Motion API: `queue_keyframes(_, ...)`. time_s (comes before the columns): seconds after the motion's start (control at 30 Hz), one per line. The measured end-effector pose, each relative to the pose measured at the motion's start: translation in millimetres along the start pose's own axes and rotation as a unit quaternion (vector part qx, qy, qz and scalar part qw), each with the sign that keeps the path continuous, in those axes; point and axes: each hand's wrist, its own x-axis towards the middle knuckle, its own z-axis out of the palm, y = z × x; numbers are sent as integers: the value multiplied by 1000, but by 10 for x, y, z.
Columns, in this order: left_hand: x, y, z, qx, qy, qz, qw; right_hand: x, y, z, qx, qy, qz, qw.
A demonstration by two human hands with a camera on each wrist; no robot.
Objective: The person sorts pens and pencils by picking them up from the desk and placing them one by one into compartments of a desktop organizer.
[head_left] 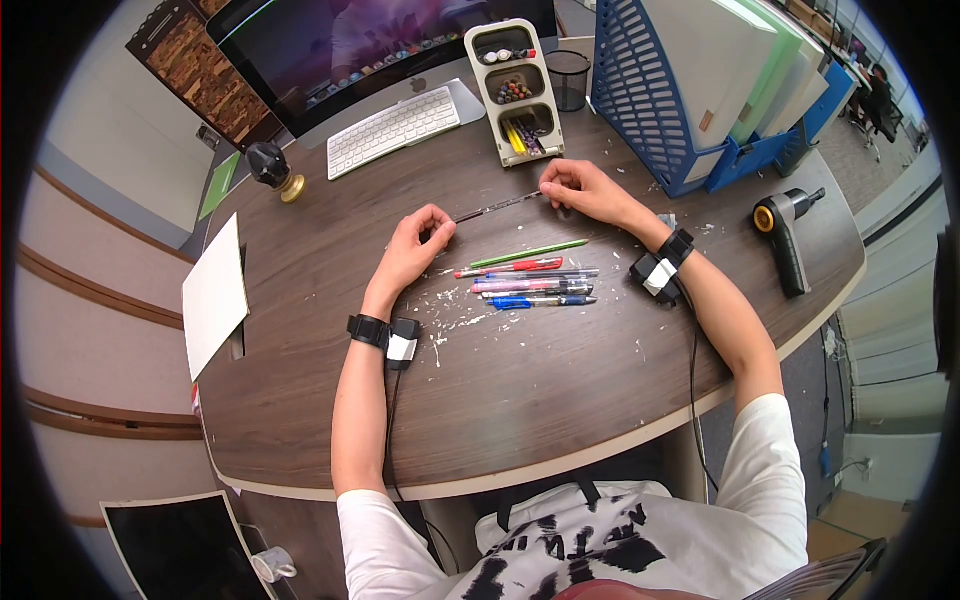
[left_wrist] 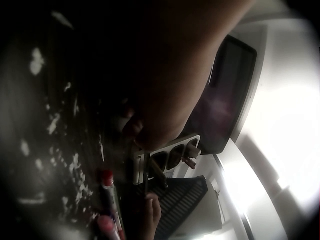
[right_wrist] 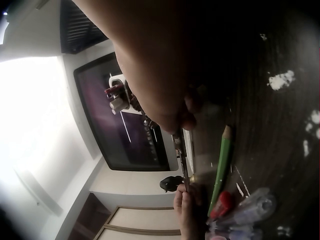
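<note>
1. At the far left, a white sheet (head_left: 214,298) lay at the edge of the dark wooden surface (head_left: 290,400).
2. Next came a glossy black ornament (head_left: 270,165) on a gold-coloured base, standing upright just beside the monitor (head_left: 380,50).
3. A white keyboard (head_left: 394,132) sat at a slant in front of the monitor.
4. The left hand (head_left: 412,248) had its fingers curled and pinched the left end of a slim stick (head_left: 497,208), dark with a patterned section. A black band with a small device circled that wrist.
5. The stick stretched between the two hands, raised slightly toward the right in the head view, behind the row of pens.
6. In front of it, a green pencil (head_left: 530,253) lay with its sharpened tip to the right; nearer the person were a red pen (head_left: 510,267), several clear-barrelled pens, a pink-capped pen (head_left: 530,287) and a blue pen (head_left: 540,301). White flecks were scattered around them.
7. Behind the stick stood a pale organizer (head_left: 515,95) with three compartments; the lowest held yellow and dark items.
8. The right hand (head_left: 583,190) pinched the stick's right end between curled fingers; its wrist was banded too.
9. A black mesh cup (head_left: 568,80) stood just beside the organizer.
10. Farther right were a blue file rack (head_left: 650,100) holding folders and, at the edge, a grey-and-black power tool (head_left: 785,240).
</note>
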Motion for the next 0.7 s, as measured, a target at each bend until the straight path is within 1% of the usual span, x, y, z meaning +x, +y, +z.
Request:
queue_keyframes(0.1, -6, 50, 2, 20, 6, 3, 1000, 8, 12, -10, -16, 10, -10, 1000)
queue_keyframes(0.17, -1, 18, 1, 12, 8, 8, 1000, 17, 32, -2, -30, 19, -44, 998)
queue_keyframes(0.3, -5, 30, 1, 15, 10, 9, 1000, 25, 58, -19, -45, 16, -48, 998)
queue_keyframes(0.4, -5, 33, 1, 26, 11, 18, 999, 24, 52, -21, -56, 11, -46, 997)
queue_keyframes(0.47, 3, 19, 3, 13, 12, 20, 1000, 17, 34, -12, 5, -1, -8, 1000)
queue_keyframes(0.57, -5, 34, -6, 2, 2, 8, 1000, 22, 51, -20, 6, -10, -1, 1000)
queue_keyframes(0.7, 7, -8, -16, 6, -3, 16, 1000, 24, 37, -30, 15, -16, 4, 1000)
